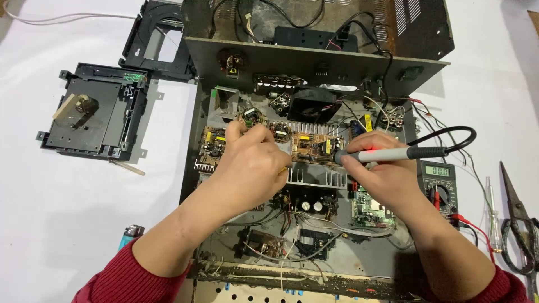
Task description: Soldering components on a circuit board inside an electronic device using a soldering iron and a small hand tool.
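the left hand [250, 168] sits at mid frame over an open metal chassis [193, 168], fingers curled together above the brown boards; what they pinch, if anything, cannot be told, as the hand's back hides the tips. the right hand [382, 174] is just right of it, fingers pressed around a grey soldering iron [387, 154] with a red light on its barrel. the iron lies nearly level, its tip pointing left onto a brown circuit board [314, 147] that stands against a finned heatsink [314, 177] at the centre of the frame. the iron's black cord [449, 134] loops up and right.

a multimeter [438, 182] lies at the chassis's right edge, partly under the right wrist, with red leads. scissors [519, 224] and a screwdriver [491, 213] lie at far right on the white table [67, 213]. a black disc drive [92, 115] sits at upper left, a blue lighter [129, 234] at lower left. both sleeves are red.
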